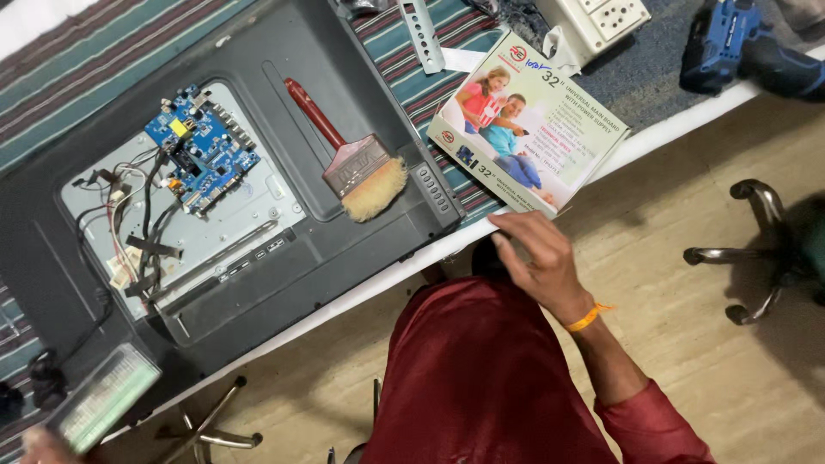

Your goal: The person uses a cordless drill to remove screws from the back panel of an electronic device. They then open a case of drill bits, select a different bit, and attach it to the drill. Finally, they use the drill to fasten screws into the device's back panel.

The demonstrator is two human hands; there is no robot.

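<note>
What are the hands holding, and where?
The left hand pinches a small clear plastic case by its lower corner. The right hand holds nothing.

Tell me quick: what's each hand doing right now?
Left hand: holding a small green-and-clear flat object.
Right hand: open, empty, beside the printed box.

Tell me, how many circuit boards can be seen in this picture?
2: a blue board mounted in the open TV back, and a green board held in the left hand at bottom left. Others may be hidden.
</note>
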